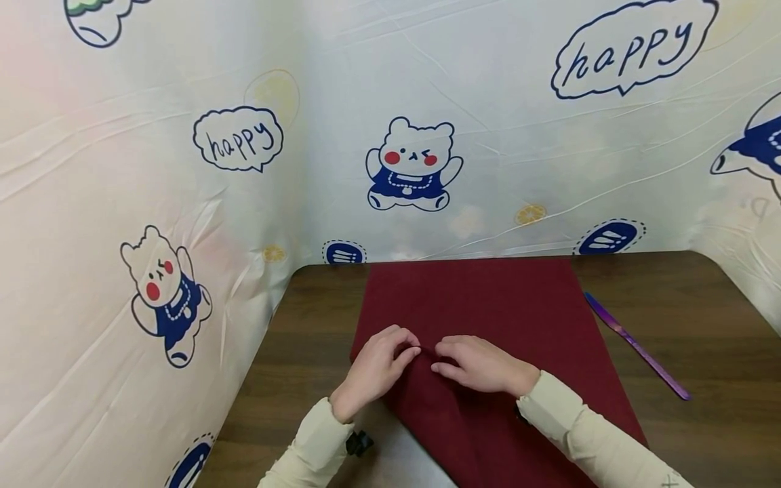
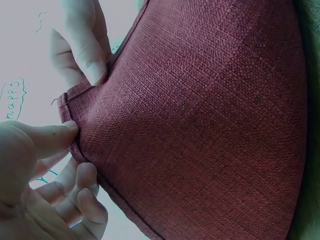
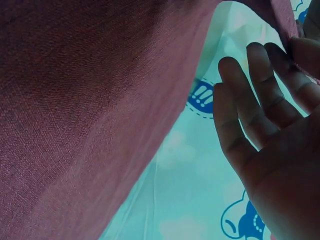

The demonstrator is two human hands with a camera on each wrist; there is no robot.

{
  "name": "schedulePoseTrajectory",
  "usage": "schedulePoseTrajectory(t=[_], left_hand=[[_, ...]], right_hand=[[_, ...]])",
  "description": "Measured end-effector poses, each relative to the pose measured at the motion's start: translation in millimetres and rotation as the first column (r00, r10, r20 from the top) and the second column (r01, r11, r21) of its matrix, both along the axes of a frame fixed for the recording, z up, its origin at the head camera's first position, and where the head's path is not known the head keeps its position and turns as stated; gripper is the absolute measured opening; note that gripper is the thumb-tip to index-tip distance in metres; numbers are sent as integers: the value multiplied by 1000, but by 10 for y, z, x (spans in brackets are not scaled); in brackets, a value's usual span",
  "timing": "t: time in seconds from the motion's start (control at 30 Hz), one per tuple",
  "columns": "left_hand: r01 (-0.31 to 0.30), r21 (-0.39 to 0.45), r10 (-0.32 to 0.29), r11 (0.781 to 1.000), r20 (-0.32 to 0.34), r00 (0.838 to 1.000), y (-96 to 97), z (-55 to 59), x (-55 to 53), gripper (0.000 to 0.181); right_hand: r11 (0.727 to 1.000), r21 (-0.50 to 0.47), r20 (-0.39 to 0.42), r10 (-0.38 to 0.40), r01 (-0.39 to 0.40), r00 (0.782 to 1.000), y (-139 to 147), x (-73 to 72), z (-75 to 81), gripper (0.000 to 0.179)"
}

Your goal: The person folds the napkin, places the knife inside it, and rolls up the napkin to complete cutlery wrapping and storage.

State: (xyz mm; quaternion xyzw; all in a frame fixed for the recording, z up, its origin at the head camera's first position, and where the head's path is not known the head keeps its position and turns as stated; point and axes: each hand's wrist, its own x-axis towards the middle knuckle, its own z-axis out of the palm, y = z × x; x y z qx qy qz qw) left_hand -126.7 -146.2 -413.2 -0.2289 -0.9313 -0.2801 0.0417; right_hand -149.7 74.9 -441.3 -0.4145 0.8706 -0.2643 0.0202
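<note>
A dark red cloth (image 1: 482, 291) with a stitched hem lies over the table, its near part lifted toward me. My left hand (image 1: 379, 364) pinches the lifted corner between thumb and fingers. In the left wrist view the left thumb presses on the hem (image 2: 74, 142) close to the corner. Just right of it, my right hand (image 1: 478, 364) pinches the same edge, its thumb on the cloth in the left wrist view. The right wrist view shows the other fingers (image 3: 260, 100) of the right hand spread loosely apart, beside the hanging cloth (image 3: 100, 100).
A purple-blue table knife (image 1: 637, 347) lies on the wooden table (image 1: 714, 325) to the right of the cloth. A grey surface (image 1: 405, 447) shows under the cloth at the near left. Printed curtains (image 1: 500, 183) stand behind and at the sides.
</note>
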Motion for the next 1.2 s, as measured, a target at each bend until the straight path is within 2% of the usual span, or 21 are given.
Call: schedulePoseTrajectory(t=[0.17,0.3,0.53,0.73,0.9,0.97,1.03,1.2], left_hand=[[-5,3,5,1000,7,1000,13,-10,-16,6],[-16,-10,17,1000,50,999,-20,-53,-44,4],[-25,-43,33,999,181,983,-204,-208,-117,11],[-63,-68,75,996,204,976,-397,-341,-198,13],[-130,-85,149,988,279,949,-544,-433,-289,10],[-156,-94,178,983,310,934,-593,-466,-322,10],[-173,-89,193,981,322,927,-632,-486,-355,10],[-210,-76,224,975,296,929,-692,-508,-422,13]], right_hand=[[999,33,-6,-8,8,1000,-10,-16,-14,24],[999,38,-5,-20,20,1000,3,-5,18,23],[998,32,-27,-46,47,999,79,-8,33,27],[998,12,-24,-64,64,998,157,-47,13,29],[996,4,-2,-93,93,996,225,-90,-10,28],[993,7,6,-114,114,993,257,-112,-17,27],[989,10,11,-145,145,989,293,-140,-26,27],[966,33,42,-256,255,966,394,-211,-45,25]])
